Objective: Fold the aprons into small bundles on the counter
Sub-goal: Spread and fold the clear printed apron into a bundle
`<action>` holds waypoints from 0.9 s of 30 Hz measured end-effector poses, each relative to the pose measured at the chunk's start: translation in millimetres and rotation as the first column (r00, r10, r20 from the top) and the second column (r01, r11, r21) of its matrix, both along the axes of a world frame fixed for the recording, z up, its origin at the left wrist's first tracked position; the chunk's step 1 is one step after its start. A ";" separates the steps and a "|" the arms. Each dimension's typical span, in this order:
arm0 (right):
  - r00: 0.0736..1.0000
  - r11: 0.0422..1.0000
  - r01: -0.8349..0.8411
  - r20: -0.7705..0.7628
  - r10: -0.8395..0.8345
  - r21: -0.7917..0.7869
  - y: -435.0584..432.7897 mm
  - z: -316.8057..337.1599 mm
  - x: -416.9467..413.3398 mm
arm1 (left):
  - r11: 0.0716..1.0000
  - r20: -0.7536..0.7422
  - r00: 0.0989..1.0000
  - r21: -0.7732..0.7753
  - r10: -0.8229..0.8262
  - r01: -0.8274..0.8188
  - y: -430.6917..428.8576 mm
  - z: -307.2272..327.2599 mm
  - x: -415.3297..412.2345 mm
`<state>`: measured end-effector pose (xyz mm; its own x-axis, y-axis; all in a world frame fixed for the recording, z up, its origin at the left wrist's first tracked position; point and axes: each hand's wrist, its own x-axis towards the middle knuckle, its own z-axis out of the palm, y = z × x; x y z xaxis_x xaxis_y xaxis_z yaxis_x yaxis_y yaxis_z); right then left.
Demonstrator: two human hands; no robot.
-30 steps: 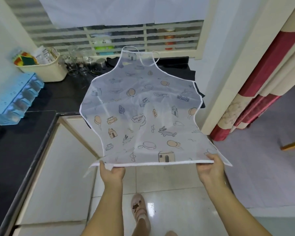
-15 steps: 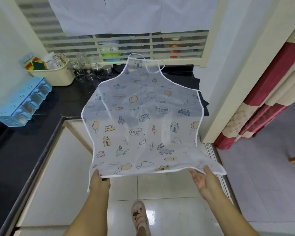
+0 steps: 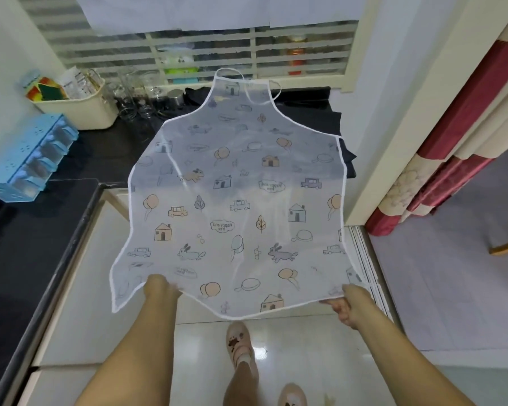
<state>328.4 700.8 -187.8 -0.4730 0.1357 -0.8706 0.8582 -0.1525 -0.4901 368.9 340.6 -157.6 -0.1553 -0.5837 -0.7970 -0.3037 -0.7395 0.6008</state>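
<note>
A translucent white apron [image 3: 235,183] printed with houses, cars, rabbits and balloons is spread out in the air over the floor, its neck loop reaching the black counter [image 3: 109,153] at the back. My left hand [image 3: 159,288] grips the bottom hem near the left corner, which droops past it. My right hand [image 3: 349,303] pinches the hem at the bottom right corner. The hem sags between the two hands. Dark folded cloth [image 3: 343,145] lies on the counter behind the apron.
A cream basket [image 3: 79,109] of packets, several glass jars [image 3: 135,95] and a blue drawer organiser [image 3: 33,159] stand on the counter at the left. A red and cream curtain [image 3: 440,159] hangs at the right. White tiled floor and my slippered feet [image 3: 238,338] lie below.
The apron has swung up and forward, billowing flatter, and its hem now sags between my hands. Both hands have moved slightly apart and lower in view.
</note>
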 end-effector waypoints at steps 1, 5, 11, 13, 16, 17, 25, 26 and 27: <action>0.995 0.998 0.054 -0.088 -0.051 0.023 -3.6 1.6 -3.2 | 0.998 -0.044 0.999 -0.063 -0.026 0.023 2.3 4.1 -3.3; 0.919 0.969 0.210 -0.364 -0.151 0.127 -3.5 2.5 3.7 | 0.963 -0.109 0.992 -0.253 0.066 -0.092 -0.3 7.8 4.7; 0.979 0.986 0.161 -0.120 -0.164 -0.037 4.4 -10.2 7.8 | 0.994 -0.126 0.988 -0.061 0.084 -0.093 -2.2 -3.1 20.4; 0.967 0.983 0.179 -0.176 -0.182 -0.037 -0.4 -2.9 -3.8 | 0.991 -0.231 0.966 -0.039 0.116 -0.129 -7.6 0.8 17.0; 0.945 0.986 0.169 -0.285 -0.160 0.006 -10.8 12.2 -24.6 | 0.969 -0.265 0.963 -0.222 0.043 -0.105 -14.5 18.9 4.8; 0.940 0.989 0.142 -0.318 -0.119 0.048 -16.1 19.4 -32.3 | 0.954 -0.231 0.973 -0.287 0.018 -0.086 -19.2 27.2 -1.0; 0.880 0.995 0.096 -0.463 -0.103 -0.039 -41.9 97.7 -101.2 | 0.940 -0.296 0.955 -0.323 0.009 -0.109 -69.0 85.7 -80.3; 0.876 0.991 0.115 -0.465 -0.131 -0.064 -42.9 105.1 -113.9 | 0.943 -0.343 0.937 -0.289 0.059 -0.165 -74.3 92.3 -92.7; 0.872 0.988 0.133 -0.465 -0.155 -0.081 -43.1 111.9 -124.7 | 0.947 -0.380 0.921 -0.257 0.085 -0.194 -77.6 99.0 -102.8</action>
